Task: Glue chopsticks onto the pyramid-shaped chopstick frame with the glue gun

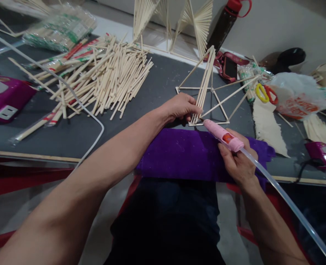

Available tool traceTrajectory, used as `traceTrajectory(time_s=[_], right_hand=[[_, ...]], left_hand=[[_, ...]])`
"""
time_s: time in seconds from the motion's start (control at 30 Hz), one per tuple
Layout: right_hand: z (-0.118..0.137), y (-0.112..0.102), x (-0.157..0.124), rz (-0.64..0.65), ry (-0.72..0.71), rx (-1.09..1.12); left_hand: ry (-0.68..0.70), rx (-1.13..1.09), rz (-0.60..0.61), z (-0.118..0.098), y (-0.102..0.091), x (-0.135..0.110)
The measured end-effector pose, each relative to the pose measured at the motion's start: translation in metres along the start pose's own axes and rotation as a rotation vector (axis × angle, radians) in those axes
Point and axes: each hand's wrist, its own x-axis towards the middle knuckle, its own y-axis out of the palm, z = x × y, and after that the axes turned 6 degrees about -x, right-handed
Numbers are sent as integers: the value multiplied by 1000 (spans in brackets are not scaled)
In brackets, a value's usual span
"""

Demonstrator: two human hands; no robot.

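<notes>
My right hand [241, 158] is wrapped round a pink glue gun [219, 132] with a long clear glue stick [286, 200] trailing out of its back end. The gun's nozzle points at the near base bar of a frame of wooden sticks [207, 88], close to the lower ends of several slanting sticks. There, my left hand [183, 106] pinches the bottom of those sticks between thumb and fingers. Their upper ends meet at a peak at the back. Under the near edge lies a purple cloth [179, 154].
A large heap of loose chopsticks [110, 77] lies left, with wrapped packs [60, 29] behind. Finished stick structures [196, 25] and a dark bottle [225, 24] stand at the back. Right are scissors [262, 92], a plastic bag [295, 92] and a magenta device [324, 154]. A white cable [69, 86] crosses left.
</notes>
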Motion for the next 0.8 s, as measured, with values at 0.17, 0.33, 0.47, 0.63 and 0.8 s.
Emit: traceTrajectory(time_s=[0.17,0.33,0.47,0.63,0.8], right_hand=[[2,-1,3,-31,-14,26],[1,-1,1,17,32,2],[-1,1,-1,8,-6,-12],[2,-1,2,3,-39,31],[2,0,2,8,9,7]], left_hand=[[-15,4,1,-1,0,-1],[-19,19,-3,-1,0,-1],[-19,19,-2,-1,0,-1],[-9,19,-4,0,0,-1],[-19,22,-8,-1,0,-1]])
